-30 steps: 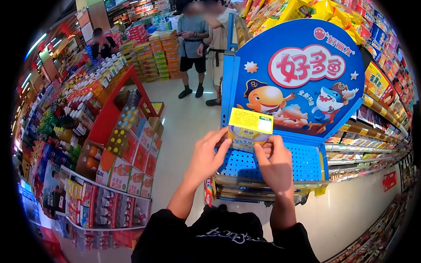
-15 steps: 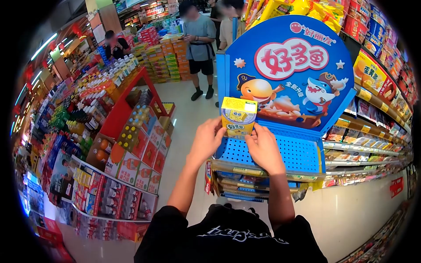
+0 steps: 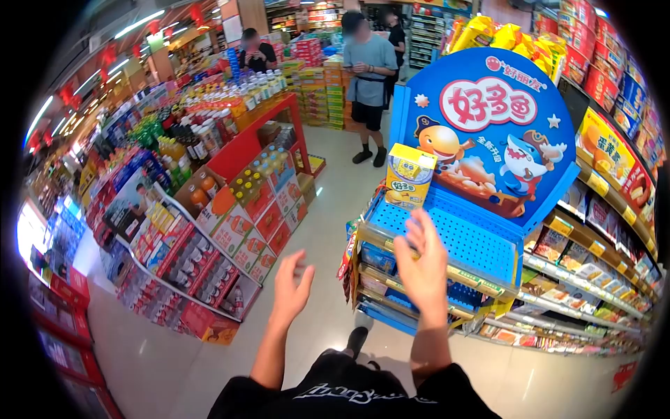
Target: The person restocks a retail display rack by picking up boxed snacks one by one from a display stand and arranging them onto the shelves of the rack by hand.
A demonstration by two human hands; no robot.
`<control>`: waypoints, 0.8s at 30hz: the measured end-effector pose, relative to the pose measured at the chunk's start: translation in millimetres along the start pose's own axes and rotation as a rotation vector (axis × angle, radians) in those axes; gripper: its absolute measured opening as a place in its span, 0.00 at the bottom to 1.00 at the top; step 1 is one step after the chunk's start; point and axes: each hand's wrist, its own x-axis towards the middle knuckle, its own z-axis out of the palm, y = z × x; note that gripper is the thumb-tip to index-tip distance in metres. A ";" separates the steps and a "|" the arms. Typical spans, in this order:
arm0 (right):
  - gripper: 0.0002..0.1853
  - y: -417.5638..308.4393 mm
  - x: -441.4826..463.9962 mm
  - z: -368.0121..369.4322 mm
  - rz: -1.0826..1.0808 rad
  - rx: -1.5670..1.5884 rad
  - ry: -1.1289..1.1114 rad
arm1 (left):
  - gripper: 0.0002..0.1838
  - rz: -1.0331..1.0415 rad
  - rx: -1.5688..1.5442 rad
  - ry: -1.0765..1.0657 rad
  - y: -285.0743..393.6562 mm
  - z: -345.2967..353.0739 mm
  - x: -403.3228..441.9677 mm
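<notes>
Here, a glossy yellow carton (image 3: 410,176) (boxy, upright) rests on the perforated blue shelf (image 3: 469,241); both hands, left (image 3: 292,285) and right (image 3: 422,262), are empty, fingers loosely parted.

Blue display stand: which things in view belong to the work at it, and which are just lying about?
Seem to belong:
- yellow box, upright at the shelf's left end
- blue shelf under it
- right hand, open, nearest the box
- left hand, open, holding nothing

Seem just about:
- yellow snack bags behind the board
- red table with bottles
- red tins
</notes>
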 end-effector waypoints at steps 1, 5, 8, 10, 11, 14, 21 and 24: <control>0.34 -0.5 -14.5 5.8 -0.016 0.091 -0.039 | 0.23 -0.102 0.021 -0.026 -21.8 -3.6 -30.2; 0.37 7.1 -59.8 33.0 0.125 0.255 -0.308 | 0.32 -0.282 0.406 -0.492 -53.9 -42.5 -144.6; 0.38 1.3 -81.7 52.4 0.166 0.290 -0.423 | 0.35 -0.476 0.526 -1.026 -71.5 -73.7 -196.1; 0.38 -5.2 -88.4 62.2 0.134 0.283 -0.479 | 0.35 -0.573 0.571 -0.989 -73.5 -75.1 -204.2; 0.38 -10.2 -90.3 68.5 0.115 0.288 -0.504 | 0.35 -0.624 0.589 -0.969 -74.4 -77.6 -204.1; 0.38 -23.2 -94.4 99.7 0.080 0.291 -0.588 | 0.35 -0.509 0.594 -0.701 -43.7 -82.6 -187.5; 0.37 -59.1 -116.7 228.4 -0.002 0.358 -0.888 | 0.36 -0.442 0.370 -0.612 -60.1 -137.0 -179.4; 0.38 -79.9 -127.7 296.4 -0.059 0.334 -1.018 | 0.35 -0.619 0.398 -0.480 -98.4 -188.7 -198.8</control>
